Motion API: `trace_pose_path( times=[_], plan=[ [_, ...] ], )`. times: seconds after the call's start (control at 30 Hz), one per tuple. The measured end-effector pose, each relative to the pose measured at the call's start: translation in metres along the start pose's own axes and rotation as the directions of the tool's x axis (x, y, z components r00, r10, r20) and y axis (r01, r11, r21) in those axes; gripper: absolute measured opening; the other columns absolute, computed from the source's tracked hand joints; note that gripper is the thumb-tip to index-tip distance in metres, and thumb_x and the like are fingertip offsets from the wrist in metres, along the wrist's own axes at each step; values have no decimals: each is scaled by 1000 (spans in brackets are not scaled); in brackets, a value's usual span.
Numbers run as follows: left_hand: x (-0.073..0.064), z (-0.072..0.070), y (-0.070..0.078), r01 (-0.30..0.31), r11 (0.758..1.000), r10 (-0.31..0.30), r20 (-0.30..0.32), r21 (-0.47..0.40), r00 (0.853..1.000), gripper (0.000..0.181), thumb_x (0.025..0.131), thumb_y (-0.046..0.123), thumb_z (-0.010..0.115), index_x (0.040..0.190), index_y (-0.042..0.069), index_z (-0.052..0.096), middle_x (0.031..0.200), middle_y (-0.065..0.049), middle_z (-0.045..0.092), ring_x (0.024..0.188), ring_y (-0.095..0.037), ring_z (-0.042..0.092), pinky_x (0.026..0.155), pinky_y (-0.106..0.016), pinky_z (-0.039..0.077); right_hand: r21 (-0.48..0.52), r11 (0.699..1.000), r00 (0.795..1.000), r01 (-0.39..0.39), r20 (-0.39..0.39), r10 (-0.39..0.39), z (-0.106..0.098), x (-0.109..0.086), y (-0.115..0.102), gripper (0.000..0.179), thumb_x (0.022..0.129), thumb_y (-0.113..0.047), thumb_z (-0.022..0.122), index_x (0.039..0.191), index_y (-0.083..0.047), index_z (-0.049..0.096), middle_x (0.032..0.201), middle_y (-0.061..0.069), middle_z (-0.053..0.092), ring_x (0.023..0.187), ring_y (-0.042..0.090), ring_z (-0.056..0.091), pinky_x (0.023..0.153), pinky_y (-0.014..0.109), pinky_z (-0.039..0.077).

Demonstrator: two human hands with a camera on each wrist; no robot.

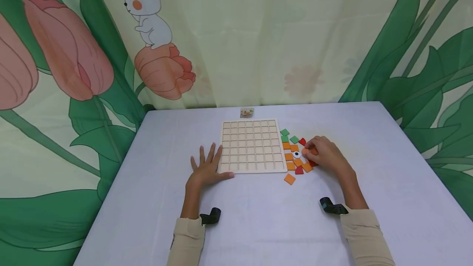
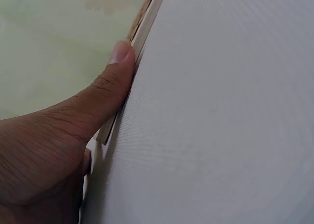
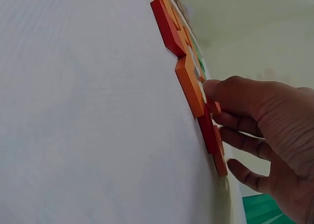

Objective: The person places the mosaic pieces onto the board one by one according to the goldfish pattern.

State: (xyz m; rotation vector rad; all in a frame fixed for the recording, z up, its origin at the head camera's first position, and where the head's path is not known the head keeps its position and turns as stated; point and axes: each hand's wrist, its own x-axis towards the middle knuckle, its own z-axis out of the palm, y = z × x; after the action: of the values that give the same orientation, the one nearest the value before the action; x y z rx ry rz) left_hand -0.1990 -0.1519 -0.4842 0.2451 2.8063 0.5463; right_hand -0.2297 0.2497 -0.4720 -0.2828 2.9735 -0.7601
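Curtain [image 1: 251, 32]: pale backdrop across the top; we see printed tulips [image 1: 68, 48] at far left, a white rabbit [image 1: 153, 24] at upper left.
Worktop [image 1: 273, 225]: white cloth, middle to bottom of frame.
Left sleeve [image 1: 186, 237]: beige, bottom edge, left of centre; black left wrist camera [image 1: 211, 216] at its cuff.
Left hand [image 1: 206, 171]: left of centre, fingers spread wide at the left edge of the grid board [image 1: 253, 147]; thumb lies along its near edge. Our left wrist view shows the thumb against the board's side.
Grid board location: centre of frame, flat, pale wood, ridged into cells.
Card [image 1: 246, 113]: small, printed, just beyond the board's far edge.
Green tiles [image 1: 284, 139]: right of centre, by the board's upper right side.
Orange tiles [image 1: 290, 179]: right of centre, clustered along the board's right side, one lying nearer us.
Eye piece [image 1: 297, 154]: round, white with dark centre, amid the orange.
Red tiles [image 1: 299, 170]: scattered through the same cluster.
Right hand [image 1: 327, 155]: right of centre, narrow; we see thumb and fingertips pinching an orange piece [image 1: 305, 151] over the cluster's right side.
Right sleeve [image 1: 363, 233]: beige, lower right; black right wrist camera [image 1: 332, 207] by its cuff.
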Motion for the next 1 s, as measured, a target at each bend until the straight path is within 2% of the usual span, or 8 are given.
trace_pose_path(
  times=[0.2,0.43,0.57,0.67,0.83,1.0],
  plan=[
    [1,1,-2,2,1000,-2,8,-3,1000,112,78,72,64,159,23,4,164,-4,-8,144,-40,-22,107,-68,-12,20,999,998,48,-50,-47,3,8,-11,36,91,-28,68,113,1,64,107,16,62,100,30,54,85,47,52],
    [1,0,-1,-1,1000,1,2,-7,1000,111,78,71,64,159,23,5,164,-5,-7,145,-39,-22,107,-68,-12,53,988,989,143,-31,-142,12,25,-38,29,91,-24,69,110,-3,64,101,8,61,88,24,55,78,38,52],
    [0,1,-1,0,1000,0,5,-15,1000,111,78,70,65,159,23,5,164,-5,-7,145,-39,-22,107,-68,-12,59,965,967,254,-14,-254,21,34,-58,24,90,-19,70,106,-2,65,94,7,59,79,20,54,70,32,50],
    [0,2,-1,5,1000,-5,6,-9,1000,111,78,71,65,159,24,5,164,-4,-8,145,-39,-23,107,-68,-13,71,944,947,321,8,-322,28,40,-74,21,91,-17,69,104,-1,66,95,7,60,78,17,54,69,29,49],
    [-1,1,-1,7,1000,-7,2,-6,1000,110,79,71,64,159,24,5,164,-4,-7,145,-38,-23,107,-68,-13,81,926,927,369,38,-373,40,52,-100,19,92,-17,67,103,-2,66,95,6,60,79,16,55,70,28,49],
    [-2,0,1,8,1000,-8,-6,-7,1000,109,79,70,65,159,24,7,165,-6,-5,145,-39,-21,107,-68,-12,116,905,907,410,49,-417,58,68,-113,17,93,-16,66,104,-3,66,95,5,59,81,15,55,71,28,49]
  ],
)
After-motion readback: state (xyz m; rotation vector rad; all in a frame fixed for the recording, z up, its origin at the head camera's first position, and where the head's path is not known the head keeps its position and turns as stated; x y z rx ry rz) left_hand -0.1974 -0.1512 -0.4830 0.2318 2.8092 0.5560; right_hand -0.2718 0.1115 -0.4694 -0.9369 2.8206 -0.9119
